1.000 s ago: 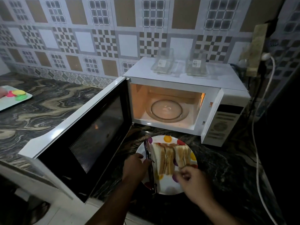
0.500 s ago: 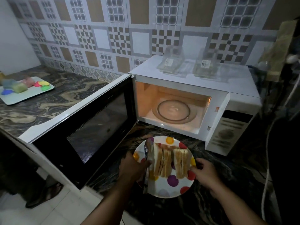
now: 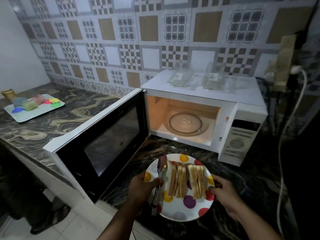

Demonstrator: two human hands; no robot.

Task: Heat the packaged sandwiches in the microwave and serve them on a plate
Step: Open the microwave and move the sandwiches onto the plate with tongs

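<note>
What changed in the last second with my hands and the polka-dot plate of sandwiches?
The right hand left the sandwich halves and took hold of the right rim of the white polka-dot plate. The left hand stayed on the left rim, over the tongs. The white microwave remains open, lit and empty.

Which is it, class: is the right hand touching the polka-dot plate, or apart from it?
Touching. The head view shows the right hand with its fingers lying on the plate's right rim.

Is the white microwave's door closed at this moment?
No, the white microwave's black-windowed door is swung open, showing its lit, empty glass turntable.
</note>
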